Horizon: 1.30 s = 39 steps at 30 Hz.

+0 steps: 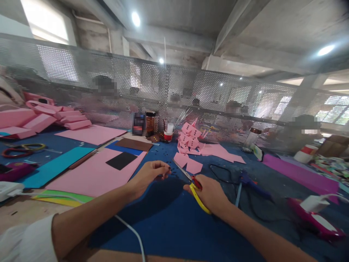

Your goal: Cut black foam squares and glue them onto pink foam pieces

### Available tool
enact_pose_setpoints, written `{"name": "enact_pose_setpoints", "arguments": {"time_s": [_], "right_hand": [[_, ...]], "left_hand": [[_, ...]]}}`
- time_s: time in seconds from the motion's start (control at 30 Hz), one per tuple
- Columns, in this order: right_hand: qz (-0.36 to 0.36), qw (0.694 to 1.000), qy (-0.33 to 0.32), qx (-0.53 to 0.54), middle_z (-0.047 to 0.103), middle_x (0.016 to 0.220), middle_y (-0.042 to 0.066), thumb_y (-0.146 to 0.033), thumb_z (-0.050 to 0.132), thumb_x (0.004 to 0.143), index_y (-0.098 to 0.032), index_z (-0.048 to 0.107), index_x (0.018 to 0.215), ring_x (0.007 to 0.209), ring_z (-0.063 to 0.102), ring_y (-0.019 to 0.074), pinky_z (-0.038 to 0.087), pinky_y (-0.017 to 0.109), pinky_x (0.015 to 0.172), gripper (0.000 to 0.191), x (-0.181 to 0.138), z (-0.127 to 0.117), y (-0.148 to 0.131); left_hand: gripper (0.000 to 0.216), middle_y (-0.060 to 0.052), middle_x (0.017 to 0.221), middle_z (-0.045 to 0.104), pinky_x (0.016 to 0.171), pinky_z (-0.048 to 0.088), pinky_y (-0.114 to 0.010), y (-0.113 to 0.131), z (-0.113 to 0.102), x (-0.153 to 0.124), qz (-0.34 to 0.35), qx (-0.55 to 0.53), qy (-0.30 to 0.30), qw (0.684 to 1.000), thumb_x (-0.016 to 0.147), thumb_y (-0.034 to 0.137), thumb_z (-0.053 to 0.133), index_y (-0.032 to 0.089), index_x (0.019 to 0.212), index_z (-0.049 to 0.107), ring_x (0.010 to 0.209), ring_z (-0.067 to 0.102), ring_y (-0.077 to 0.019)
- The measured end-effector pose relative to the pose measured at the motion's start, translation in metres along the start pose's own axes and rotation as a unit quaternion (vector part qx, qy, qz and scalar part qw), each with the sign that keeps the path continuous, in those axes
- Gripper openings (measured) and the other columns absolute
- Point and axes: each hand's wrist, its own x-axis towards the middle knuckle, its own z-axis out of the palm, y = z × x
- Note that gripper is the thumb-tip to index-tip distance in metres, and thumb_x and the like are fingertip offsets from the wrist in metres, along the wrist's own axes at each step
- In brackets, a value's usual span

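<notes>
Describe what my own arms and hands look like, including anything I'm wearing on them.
Your left forearm comes out of a loose white sleeve. Your right forearm is bare as far as it shows. Your left hand and right hand are ungloved, with no watch or bracelet visible.

We are noting ceiling lamps (135, 19) and a left-hand window (45, 22) glaring white, soft shadow darkening the blue tabletop (163, 233), haze blurring the perforated partition (155, 83), and distortion stretching the edges.
</notes>
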Motion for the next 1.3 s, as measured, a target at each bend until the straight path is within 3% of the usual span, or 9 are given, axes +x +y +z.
{"name": "enact_pose_setpoints", "arguments": {"time_s": [0.1,0.2,0.27,0.4,0.57,0.83,0.93,1.1,1.3], "right_hand": [[-0.002,1.0,0.009,-0.009,0.062,0.071,0.0,-0.068,0.051,0.086,-0.021,0.053,0.076,0.062,0.057,0.0165,0.022,0.027,0.056,0.048,0.0,0.0,0.0],[-0.01,1.0,0.018,-0.023,0.062,0.071,0.0,-0.066,0.048,0.088,-0.021,0.051,0.074,0.063,0.057,0.0168,0.023,0.028,0.056,0.047,0.0,0.001,0.002],[-0.008,0.999,0.019,-0.026,0.063,0.071,0.0,-0.065,0.046,0.089,-0.021,0.051,0.075,0.063,0.058,0.0171,0.023,0.028,0.056,0.047,0.001,0.001,0.003],[0.005,0.999,0.025,-0.026,0.063,0.072,0.001,-0.064,0.047,0.089,-0.021,0.051,0.076,0.062,0.059,0.0174,0.023,0.028,0.055,0.045,0.001,-0.003,0.003],[-0.009,0.998,0.054,-0.026,0.061,0.069,0.0,-0.061,0.049,0.089,-0.022,0.051,0.075,0.061,0.058,0.0173,0.023,0.028,0.055,0.042,0.001,-0.008,0.003],[-0.015,0.998,0.061,-0.015,0.058,0.067,-0.001,-0.066,0.053,0.085,-0.023,0.052,0.077,0.053,0.055,0.0161,0.023,0.028,0.052,0.044,0.005,-0.008,0.016],[0.0,0.999,0.047,-0.018,0.057,0.065,-0.002,-0.066,0.054,0.084,-0.023,0.053,0.077,0.05,0.054,0.0157,0.023,0.028,0.05,0.043,0.007,-0.006,0.019],[-0.024,0.999,0.021,-0.026,0.058,0.07,-0.002,-0.064,0.062,0.08,-0.023,0.054,0.076,0.054,0.057,0.0166,0.022,0.029,0.052,0.042,0.006,0.002,0.017],[-0.036,0.999,-0.005,-0.015,0.062,0.078,-0.001,-0.073,0.059,0.076,-0.023,0.057,0.081,0.059,0.058,0.018,0.021,0.03,0.054,0.05,0.006,0.004,0.011]], "left_hand": [[0.019,-0.004,0.076,0.068,0.066,0.044,-0.028,-0.004,-0.004,0.006,0.044,0.109,0.029,0.993,0.076,0.035,0.065,0.017,0.081,0.067,0.07,0.061,-0.0176],[0.019,-0.002,0.071,0.067,0.064,0.041,-0.029,-0.009,-0.012,0.012,0.11,0.287,0.072,0.949,0.079,0.037,0.062,0.019,0.077,0.067,0.069,0.06,-0.0191],[0.019,-0.001,0.07,0.067,0.062,0.038,-0.028,-0.01,-0.016,0.015,0.13,0.342,0.085,0.927,0.078,0.038,0.063,0.02,0.075,0.067,0.068,0.06,-0.0194],[0.025,0.0,0.068,0.066,0.061,0.037,-0.028,-0.005,-0.019,0.014,0.135,0.358,0.09,0.919,0.082,0.043,0.059,0.02,0.074,0.066,0.067,0.059,-0.0193],[0.017,-0.001,0.089,0.07,0.078,0.044,-0.03,0.003,-0.025,0.013,0.205,0.356,0.141,0.901,0.086,0.031,0.054,0.021,0.093,0.066,0.086,0.063,-0.0196],[0.016,-0.001,0.094,0.071,0.081,0.045,-0.032,0.009,-0.059,0.043,0.207,0.456,0.16,0.851,0.088,0.026,0.051,0.023,0.093,0.066,0.092,0.064,-0.0206],[0.015,0.0,0.093,0.071,0.084,0.044,-0.033,-0.002,-0.063,0.054,0.205,0.489,0.133,0.837,0.089,0.026,0.051,0.024,0.093,0.066,0.091,0.064,-0.0207],[0.015,0.0,0.092,0.071,0.094,0.039,-0.037,-0.024,-0.056,0.056,0.27,0.54,0.089,0.792,0.093,0.028,0.05,0.025,0.092,0.064,0.094,0.062,-0.0205],[0.015,0.001,0.096,0.072,0.102,0.035,-0.04,-0.036,-0.065,0.054,0.298,0.554,0.06,0.775,0.094,0.032,0.05,0.027,0.099,0.064,0.1,0.061,-0.022]]}}
